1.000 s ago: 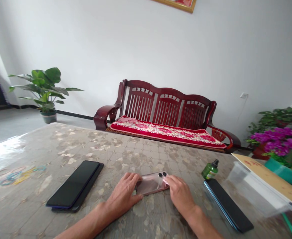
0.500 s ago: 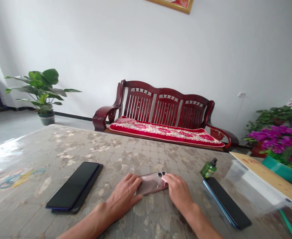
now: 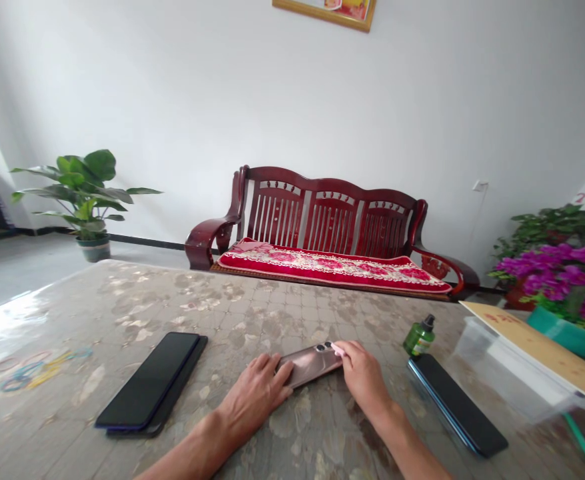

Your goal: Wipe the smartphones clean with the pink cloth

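Observation:
A rose-gold phone [image 3: 312, 361] lies face down on the table, its camera lenses toward the far end. My left hand [image 3: 255, 397] rests on its near left end, fingers laid flat over the edge and pressing it down. My right hand [image 3: 363, 377] is at the phone's far right corner, fingers pinched on a small pink cloth or pad [image 3: 338, 349] beside the lenses.
Two stacked black phones [image 3: 150, 391] lie at the left. Another dark phone [image 3: 455, 413] lies at the right, beside a small green bottle [image 3: 419, 337]. A clear plastic box [image 3: 515, 379] with a cardboard lid stands far right. Coloured rubber bands [image 3: 27, 370] lie at the left edge.
The view has tipped slightly. My right hand slid its pink pad a little along the phone's far corner; my left hand stays pressed on the phone.

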Demonstrator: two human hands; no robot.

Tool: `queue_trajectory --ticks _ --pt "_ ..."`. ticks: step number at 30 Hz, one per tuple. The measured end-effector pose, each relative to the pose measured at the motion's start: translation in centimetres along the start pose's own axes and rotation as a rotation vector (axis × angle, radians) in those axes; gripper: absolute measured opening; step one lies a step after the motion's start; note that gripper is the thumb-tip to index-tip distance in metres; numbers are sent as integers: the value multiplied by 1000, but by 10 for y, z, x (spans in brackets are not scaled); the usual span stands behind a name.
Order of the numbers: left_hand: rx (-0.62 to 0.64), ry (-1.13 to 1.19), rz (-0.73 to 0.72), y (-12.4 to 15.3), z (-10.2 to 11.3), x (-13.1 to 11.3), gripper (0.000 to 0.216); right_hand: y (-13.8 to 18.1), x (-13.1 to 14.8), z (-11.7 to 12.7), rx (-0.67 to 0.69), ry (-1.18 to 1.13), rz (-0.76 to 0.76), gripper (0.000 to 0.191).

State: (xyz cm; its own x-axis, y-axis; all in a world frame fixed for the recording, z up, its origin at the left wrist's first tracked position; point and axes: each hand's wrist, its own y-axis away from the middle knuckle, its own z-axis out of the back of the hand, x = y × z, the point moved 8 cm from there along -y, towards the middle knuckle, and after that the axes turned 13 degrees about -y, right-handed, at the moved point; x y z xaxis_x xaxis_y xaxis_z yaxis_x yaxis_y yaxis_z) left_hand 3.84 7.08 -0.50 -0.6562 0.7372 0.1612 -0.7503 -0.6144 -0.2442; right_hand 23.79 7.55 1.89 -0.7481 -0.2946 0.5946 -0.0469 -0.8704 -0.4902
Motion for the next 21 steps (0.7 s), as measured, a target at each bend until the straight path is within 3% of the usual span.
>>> queue_trajectory --ticks 3,7,15,21 --pt "24 33 25 0 9 5 17 -3 10 6 -15 -19 41 35" --pt "15 47 68 2 12 13 30 -1 31 10 -13 -27 150 33" --pt "-144 13 111 5 10 21 32 10 61 9 -17 -44 350 34" --pt "-331 39 86 9 20 18 29 22 87 -2 -22 -25 601 34"
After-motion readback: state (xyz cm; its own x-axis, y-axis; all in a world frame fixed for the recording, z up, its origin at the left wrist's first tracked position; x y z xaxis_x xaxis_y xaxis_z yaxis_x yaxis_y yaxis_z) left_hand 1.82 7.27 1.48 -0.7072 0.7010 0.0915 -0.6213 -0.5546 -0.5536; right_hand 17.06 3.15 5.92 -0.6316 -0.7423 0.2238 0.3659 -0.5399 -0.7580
